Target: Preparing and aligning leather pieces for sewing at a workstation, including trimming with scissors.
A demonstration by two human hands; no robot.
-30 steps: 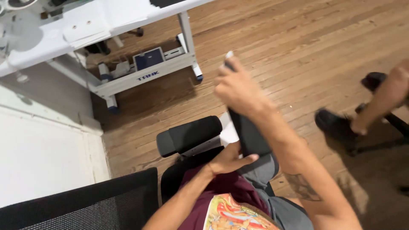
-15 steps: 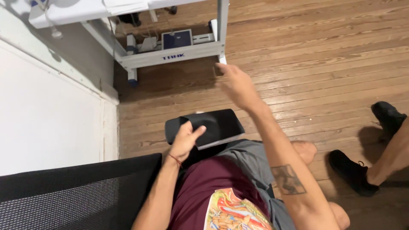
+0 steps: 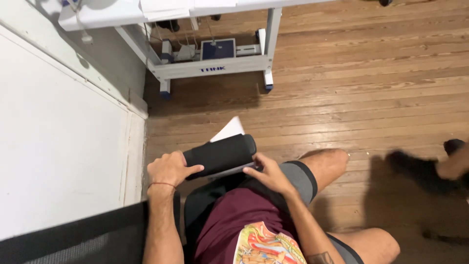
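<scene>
A: Where is the black armrest pad (image 3: 221, 155)?

B: Over the lap; the left hand (image 3: 170, 169) grips its left end, the right hand (image 3: 267, 174) pinches its near edge.

A: Room?

B: Open wooden floor (image 3: 371, 98) beyond it; white bench frame (image 3: 215, 66) well apart.

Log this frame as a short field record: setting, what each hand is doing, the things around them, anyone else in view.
setting: seated person, seen from above, on a wooden floor
left hand: grips the left end of a black padded armrest
right hand: fingers at the armrest's lower right edge, on a thin flat item whose kind is unclear
white sheet: corner sticks out behind the armrest
chair back: black mesh, lower left
white table frame: upper centre, by the wall
other person: blurred dark shoe at the right edge
</scene>
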